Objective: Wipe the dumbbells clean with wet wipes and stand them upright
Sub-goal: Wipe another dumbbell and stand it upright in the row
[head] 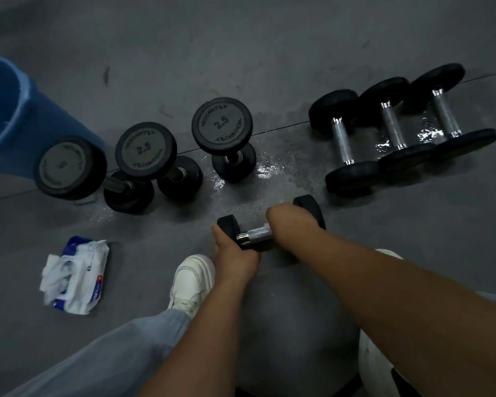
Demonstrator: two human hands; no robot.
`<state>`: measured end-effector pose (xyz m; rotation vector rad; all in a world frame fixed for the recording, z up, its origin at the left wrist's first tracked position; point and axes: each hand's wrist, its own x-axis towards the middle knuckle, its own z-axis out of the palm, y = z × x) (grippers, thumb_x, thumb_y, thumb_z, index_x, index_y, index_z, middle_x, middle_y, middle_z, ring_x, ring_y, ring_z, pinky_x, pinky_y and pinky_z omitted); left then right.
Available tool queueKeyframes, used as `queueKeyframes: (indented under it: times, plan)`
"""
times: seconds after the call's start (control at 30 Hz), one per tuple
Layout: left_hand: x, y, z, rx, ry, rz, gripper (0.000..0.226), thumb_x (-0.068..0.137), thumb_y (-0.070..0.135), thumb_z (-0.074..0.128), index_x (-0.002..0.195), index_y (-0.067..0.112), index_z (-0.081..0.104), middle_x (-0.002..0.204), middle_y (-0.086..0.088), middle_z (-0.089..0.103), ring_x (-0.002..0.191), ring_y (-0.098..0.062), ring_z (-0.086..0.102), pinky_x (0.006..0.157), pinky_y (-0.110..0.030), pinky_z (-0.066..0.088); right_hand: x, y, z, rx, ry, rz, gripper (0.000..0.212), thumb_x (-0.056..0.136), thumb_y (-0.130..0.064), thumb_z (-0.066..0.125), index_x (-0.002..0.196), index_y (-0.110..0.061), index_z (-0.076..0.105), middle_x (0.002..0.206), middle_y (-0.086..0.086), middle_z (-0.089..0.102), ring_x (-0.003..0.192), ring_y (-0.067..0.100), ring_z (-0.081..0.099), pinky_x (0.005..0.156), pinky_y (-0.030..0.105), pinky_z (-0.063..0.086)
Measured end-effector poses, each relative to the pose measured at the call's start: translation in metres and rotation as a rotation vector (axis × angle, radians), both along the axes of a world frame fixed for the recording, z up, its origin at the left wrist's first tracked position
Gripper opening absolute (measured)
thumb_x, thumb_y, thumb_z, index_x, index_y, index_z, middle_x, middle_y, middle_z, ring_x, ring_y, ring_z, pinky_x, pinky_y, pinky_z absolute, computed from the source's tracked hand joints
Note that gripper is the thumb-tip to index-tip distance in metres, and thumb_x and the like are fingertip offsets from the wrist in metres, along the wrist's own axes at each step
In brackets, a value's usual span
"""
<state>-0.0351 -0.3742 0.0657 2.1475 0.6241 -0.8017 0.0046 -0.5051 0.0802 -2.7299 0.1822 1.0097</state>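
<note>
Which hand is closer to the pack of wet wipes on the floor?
Left. The left hand grips the left end of the dumbbell, the side toward the wet wipes pack. The right hand grips its handle farther right.

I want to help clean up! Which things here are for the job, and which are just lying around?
For the job:
held dumbbell, in the grip of left hand and right hand
three upright dumbbells
three lying dumbbells
wipes

Just lying about:
blue bin
wet patch
</note>
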Motion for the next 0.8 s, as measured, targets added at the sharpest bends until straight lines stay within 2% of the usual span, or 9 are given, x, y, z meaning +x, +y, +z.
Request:
queueKeyframes:
  times: [0.1, 0.17, 0.27, 0.33, 0.43, 0.6, 0.63, 0.7, 0.8]
  plan:
    - [-0.007, 0.001, 0.004, 0.023, -0.038, -0.083, 0.112, 0.078, 0.009, 0.065, 0.156, 0.029, -0.012, 0.157, -0.012, 0.021, 0.133, -0.03, 0.044, 0.105, -0.031, 0.039, -0.001, -0.005, -0.003, 0.037, -0.102, -0.16, 0.022, 0.09, -0.013, 0.052, 0.111, -0.012, 0.058, 0.115, 0.013, 0.06, 0.101, 0.029, 0.062, 0.082, 0.033, 0.049]
    - [-0.011, 0.003, 0.005, 0.027, -0.043, -0.143, 0.112, 0.077, 0.006, 0.065, 0.156, 0.032, -0.011, 0.157, -0.011, 0.015, 0.13, -0.031, 0.045, 0.1, -0.028, 0.04, -0.007, 0.006, -0.007, 0.032, -0.004, -0.065, 0.034, 0.092, -0.011, 0.051, 0.125, -0.014, 0.056, 0.126, 0.012, 0.054, 0.112, 0.028, 0.058, 0.091, 0.037, 0.049]
    - [-0.011, 0.008, 0.003, 0.025, -0.031, -0.194, 0.114, 0.077, 0.006, 0.064, 0.155, 0.034, -0.013, 0.156, -0.012, 0.015, 0.125, -0.031, 0.048, 0.091, -0.027, 0.043, -0.005, 0.017, -0.006, 0.081, 0.107, -0.022, 0.036, 0.091, -0.015, 0.056, 0.127, -0.016, 0.057, 0.13, 0.012, 0.052, 0.117, 0.03, 0.056, 0.093, 0.041, 0.049]
    - [-0.01, 0.009, 0.003, 0.021, -0.021, -0.2, 0.113, 0.077, 0.006, 0.064, 0.155, 0.035, -0.013, 0.156, -0.011, 0.015, 0.127, -0.031, 0.047, 0.091, -0.026, 0.041, -0.001, 0.01, -0.004, -0.006, 0.007, -0.08, 0.033, 0.093, -0.013, 0.052, 0.125, -0.012, 0.058, 0.127, 0.013, 0.051, 0.114, 0.03, 0.057, 0.089, 0.04, 0.051]
    - [-0.007, 0.01, 0.002, 0.013, -0.009, -0.194, 0.114, 0.077, 0.008, 0.065, 0.155, 0.036, -0.014, 0.156, -0.01, 0.016, 0.129, -0.031, 0.045, 0.1, -0.031, 0.043, -0.01, 0.007, -0.005, -0.183, -0.002, 0.026, 0.034, 0.095, -0.006, 0.045, 0.126, -0.011, 0.057, 0.131, 0.01, 0.053, 0.12, 0.025, 0.053, 0.089, 0.036, 0.049]
    - [-0.009, 0.009, 0.003, 0.022, -0.01, -0.195, 0.115, 0.08, 0.013, 0.07, 0.154, 0.036, -0.014, 0.156, -0.009, 0.014, 0.128, -0.029, 0.046, 0.09, -0.026, 0.038, -0.005, 0.017, -0.004, -0.208, 0.016, 0.127, 0.032, 0.098, -0.016, 0.042, 0.126, -0.016, 0.057, 0.133, 0.001, 0.056, 0.134, 0.017, 0.041, 0.115, 0.035, 0.022]
    - [-0.009, 0.009, 0.003, 0.022, -0.013, -0.195, 0.115, 0.079, 0.011, 0.069, 0.154, 0.036, -0.014, 0.157, -0.01, 0.014, 0.128, -0.029, 0.046, 0.091, -0.026, 0.039, -0.003, 0.014, -0.004, -0.214, 0.01, 0.14, 0.032, 0.098, -0.015, 0.041, 0.126, -0.015, 0.057, 0.134, 0.002, 0.055, 0.133, 0.018, 0.041, 0.113, 0.035, 0.027]
    - [-0.01, 0.008, 0.004, 0.018, -0.018, -0.191, 0.115, 0.077, 0.007, 0.067, 0.155, 0.036, -0.013, 0.157, -0.011, 0.014, 0.128, -0.031, 0.046, 0.096, -0.029, 0.043, -0.003, 0.009, -0.001, -0.223, 0.027, 0.108, 0.032, 0.098, -0.013, 0.043, 0.126, -0.014, 0.058, 0.133, 0.004, 0.053, 0.125, 0.021, 0.049, 0.094, 0.032, 0.045]
    - [-0.013, 0.007, 0.007, 0.02, -0.034, -0.187, 0.112, 0.077, 0.005, 0.064, 0.155, 0.036, -0.012, 0.157, -0.009, 0.016, 0.125, -0.03, 0.049, 0.088, -0.028, 0.042, -0.005, 0.014, -0.002, -0.044, 0.065, 0.055, 0.029, 0.092, -0.01, 0.053, 0.121, -0.012, 0.059, 0.128, 0.007, 0.056, 0.116, 0.025, 0.057, 0.088, 0.035, 0.048]
